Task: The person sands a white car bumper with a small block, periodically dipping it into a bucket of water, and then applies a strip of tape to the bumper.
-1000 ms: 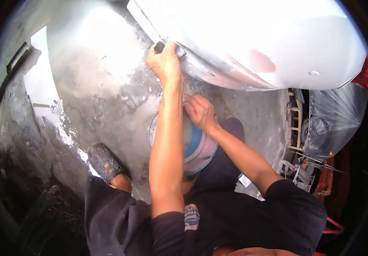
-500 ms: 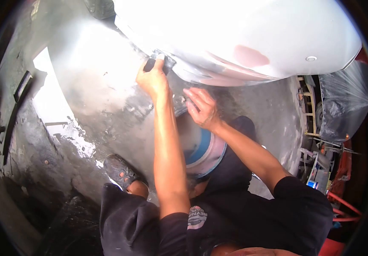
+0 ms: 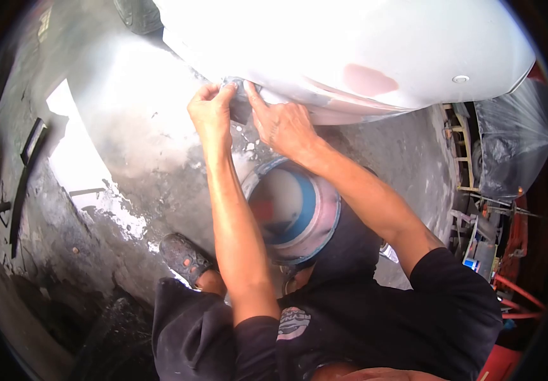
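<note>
My left hand (image 3: 211,114) pinches a dark grey piece of sandpaper (image 3: 240,109) between thumb and fingers, just below the lower edge of a white car body panel (image 3: 324,51). From the other side, my right hand (image 3: 284,129) has its index finger stretched along the sandpaper's right edge, the other fingers curled in. Part of the sandpaper is hidden by the fingers. Dull pinkish patches (image 3: 370,79) show on the panel near its lower edge. Under my forearms stands a round bucket (image 3: 328,219) with cloudy water and a reddish thing inside.
Wet grey concrete floor (image 3: 159,171) surrounds the bucket. A black curved strip (image 3: 27,184) lies at the left. On the right are a metal frame (image 3: 461,149), a plastic-covered object (image 3: 515,140) and red bars (image 3: 518,292). My sandalled foot (image 3: 185,257) is beside the bucket.
My right hand has moved up and left from above the bucket to the sandpaper. My left hand has shifted slightly left, and more of the bucket shows.
</note>
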{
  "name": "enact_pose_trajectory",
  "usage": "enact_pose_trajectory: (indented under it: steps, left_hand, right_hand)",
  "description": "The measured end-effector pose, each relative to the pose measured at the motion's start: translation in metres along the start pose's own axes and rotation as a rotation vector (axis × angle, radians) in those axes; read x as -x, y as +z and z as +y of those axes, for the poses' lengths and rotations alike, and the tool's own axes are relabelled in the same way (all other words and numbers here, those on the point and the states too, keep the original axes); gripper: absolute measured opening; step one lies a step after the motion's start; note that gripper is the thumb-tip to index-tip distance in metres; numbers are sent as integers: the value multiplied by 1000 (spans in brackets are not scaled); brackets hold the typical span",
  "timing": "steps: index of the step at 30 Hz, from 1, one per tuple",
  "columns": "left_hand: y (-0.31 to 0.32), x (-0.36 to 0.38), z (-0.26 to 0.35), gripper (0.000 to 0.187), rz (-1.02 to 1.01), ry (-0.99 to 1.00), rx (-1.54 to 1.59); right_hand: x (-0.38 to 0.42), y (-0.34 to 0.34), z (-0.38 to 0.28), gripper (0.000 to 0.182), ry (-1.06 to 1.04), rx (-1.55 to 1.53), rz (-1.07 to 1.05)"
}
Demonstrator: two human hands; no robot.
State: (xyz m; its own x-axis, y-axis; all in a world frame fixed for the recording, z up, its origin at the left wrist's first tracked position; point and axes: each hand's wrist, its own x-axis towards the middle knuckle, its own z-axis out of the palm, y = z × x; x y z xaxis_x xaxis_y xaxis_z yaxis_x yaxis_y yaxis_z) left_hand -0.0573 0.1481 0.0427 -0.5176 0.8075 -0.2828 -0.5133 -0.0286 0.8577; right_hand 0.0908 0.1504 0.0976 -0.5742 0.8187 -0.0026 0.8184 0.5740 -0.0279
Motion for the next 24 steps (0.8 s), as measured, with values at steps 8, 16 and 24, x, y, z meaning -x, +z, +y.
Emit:
enact_pose_trajectory:
  steps: [8, 16, 24]
  left_hand:
    - [37, 15, -21, 20, 185, 158, 68]
    - [47, 11, -17, 22, 343, 167, 238]
    - [33, 2, -23, 22, 255, 183, 85]
  right_hand:
    - [16, -3, 12, 73, 15, -65, 82]
    - [-3, -9, 0, 79, 39, -92, 0]
    - [-4, -16, -9, 86, 118, -136, -131]
